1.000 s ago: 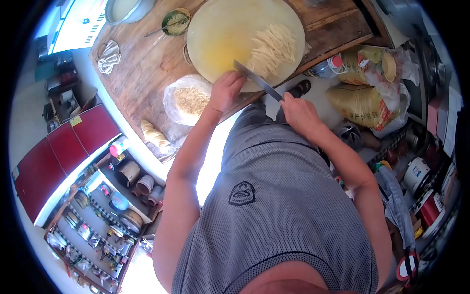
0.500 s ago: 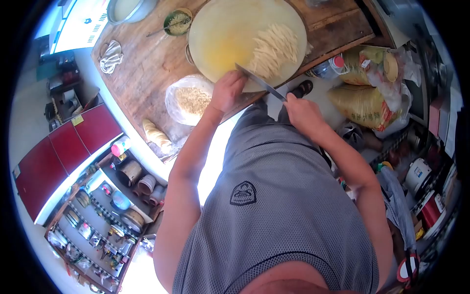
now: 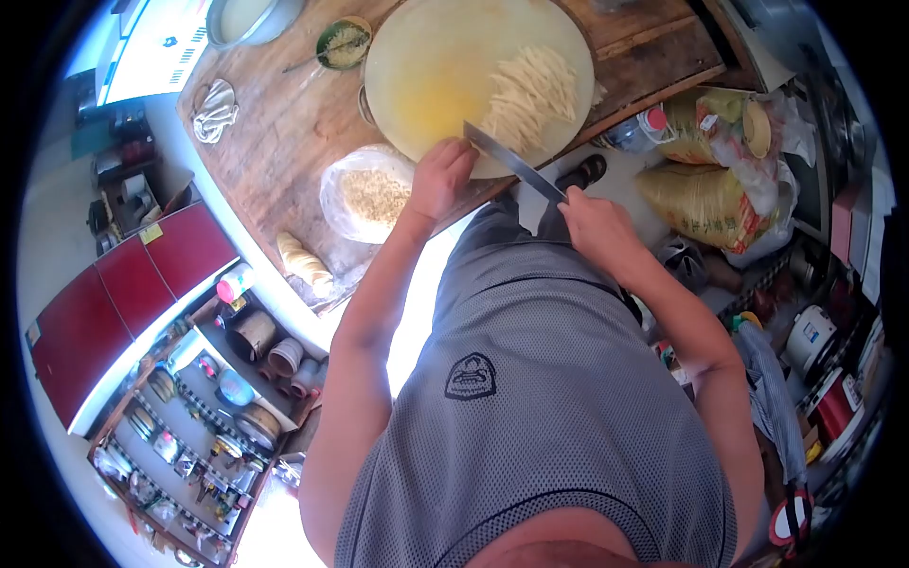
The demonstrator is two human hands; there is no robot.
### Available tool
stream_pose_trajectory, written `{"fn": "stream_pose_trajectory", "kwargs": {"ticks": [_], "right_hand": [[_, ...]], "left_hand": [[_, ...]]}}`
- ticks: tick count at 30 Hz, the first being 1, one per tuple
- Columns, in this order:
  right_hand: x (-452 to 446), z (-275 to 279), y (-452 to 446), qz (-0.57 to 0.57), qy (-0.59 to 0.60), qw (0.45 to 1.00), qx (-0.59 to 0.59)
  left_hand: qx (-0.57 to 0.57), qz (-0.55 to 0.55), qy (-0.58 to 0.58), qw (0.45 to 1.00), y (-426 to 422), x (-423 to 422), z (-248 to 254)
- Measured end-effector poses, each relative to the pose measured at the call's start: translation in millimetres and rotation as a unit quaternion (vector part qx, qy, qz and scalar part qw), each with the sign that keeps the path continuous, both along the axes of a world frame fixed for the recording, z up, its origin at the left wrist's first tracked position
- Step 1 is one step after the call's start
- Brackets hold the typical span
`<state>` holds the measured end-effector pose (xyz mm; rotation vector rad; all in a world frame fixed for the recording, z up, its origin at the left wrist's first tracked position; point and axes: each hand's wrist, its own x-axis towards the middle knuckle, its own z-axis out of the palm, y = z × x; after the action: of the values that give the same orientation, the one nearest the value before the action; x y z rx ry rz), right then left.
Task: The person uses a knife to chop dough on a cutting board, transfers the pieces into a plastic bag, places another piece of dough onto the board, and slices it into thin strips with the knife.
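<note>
My right hand [image 3: 598, 225] is closed round the handle of a knife [image 3: 516, 163], whose blade points up and left over the near edge of a round board [image 3: 407, 57]. Close to the blade's tip, my left hand [image 3: 442, 177] rests at the board's near edge with its fingers curled together; what they press on is too hidden to name. Pale cut strips [image 3: 533, 95] lie in a pile on the board's right side. Yellowish colour marks the middle of the board. Left of my left hand sits a clear bag of crumbly food [image 3: 372, 196].
The wooden table [image 3: 275, 142] also holds a green bowl [image 3: 343, 44] with a utensil, a metal pot [image 3: 248, 17], a white cloth [image 3: 216, 112] and a long pale roll [image 3: 303, 261]. Sacks [image 3: 696, 199] stand on the floor at right. Shelves stand at lower left.
The knife and my right hand have shifted slightly right and down, so the blade's tip is a little farther from my left fingers. My left hand has barely moved.
</note>
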<state>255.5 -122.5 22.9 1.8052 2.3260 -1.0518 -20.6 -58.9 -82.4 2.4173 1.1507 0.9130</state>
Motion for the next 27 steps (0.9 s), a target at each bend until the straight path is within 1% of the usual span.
{"fn": "stream_pose_trajectory", "kwargs": {"ticks": [1, 5, 10, 14, 16, 20, 22, 27], "right_hand": [[-1, 2, 0, -0.003, -0.009, 1.0, -0.009], [-6, -24, 3, -0.008, 0.01, 1.0, 0.012], [3, -4, 4, -0.004, 0.005, 1.0, -0.004], [-5, -16, 1, 0.006, -0.003, 1.0, -0.001], [-10, -16, 8, -0.012, 0.025, 1.0, -0.005], [-2, -11, 7, -0.001, 0.021, 1.0, 0.005], [1, -4, 4, -0.004, 0.013, 1.0, -0.021], [-5, -16, 9, -0.017, 0.027, 0.999, -0.015]], "left_hand": [[-0.001, 0.002, 0.002, 1.0, 1, 1, 0], [0.007, -0.001, -0.011, 1.0, 2, 2, 5], [-0.001, 0.01, 0.003, 1.0, 0, 0, -2], [-0.01, 0.016, -0.01, 1.0, 0, 3, 1], [-0.004, 0.016, -0.013, 1.0, 1, 4, 0], [0.0, 0.025, -0.007, 1.0, 0, 6, 7], [-0.006, 0.023, -0.008, 1.0, -1, 4, 6], [-0.004, 0.023, -0.011, 1.0, -1, 5, 2]]}}
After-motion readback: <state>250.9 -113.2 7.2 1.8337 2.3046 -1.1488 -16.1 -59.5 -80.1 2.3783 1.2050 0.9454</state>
